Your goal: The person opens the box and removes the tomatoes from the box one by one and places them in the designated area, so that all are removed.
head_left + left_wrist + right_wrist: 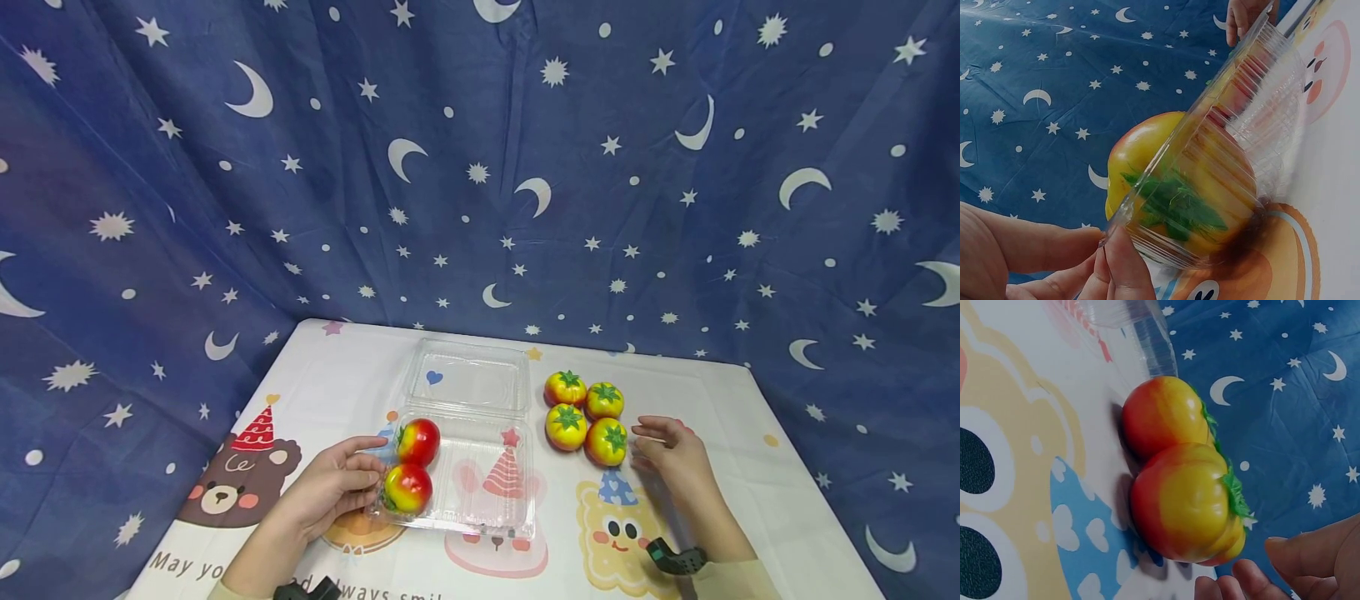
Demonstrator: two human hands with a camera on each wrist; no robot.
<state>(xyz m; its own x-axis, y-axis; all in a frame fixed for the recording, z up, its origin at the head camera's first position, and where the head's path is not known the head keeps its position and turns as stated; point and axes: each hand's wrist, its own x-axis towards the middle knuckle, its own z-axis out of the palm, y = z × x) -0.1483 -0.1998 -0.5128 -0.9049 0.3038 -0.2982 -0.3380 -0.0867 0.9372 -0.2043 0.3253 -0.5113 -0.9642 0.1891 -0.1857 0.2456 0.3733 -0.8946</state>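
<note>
A clear plastic clamshell box (480, 475) lies on the table with its lid (480, 375) folded back. Two red-and-yellow toy tomatoes (418, 442) sit along the left side of its tray, tipped on their sides. My left hand (330, 485) pinches the tray's left rim between thumb and fingers, beside the nearer tomato (1179, 187). Right of the box several more toy tomatoes (566, 427) stand grouped with green leaves up. My right hand (671, 454) is just right of this group, fingers loosely bent and holding nothing; its fingertips (1250, 575) are close to the nearest tomato (1179, 503).
A white tablecloth (690, 396) with cartoon prints covers the table. Behind the table hangs a blue curtain (480, 208) with moons and stars, close to the far edge. Each wrist wears a dark strap, such as the right one (677, 557).
</note>
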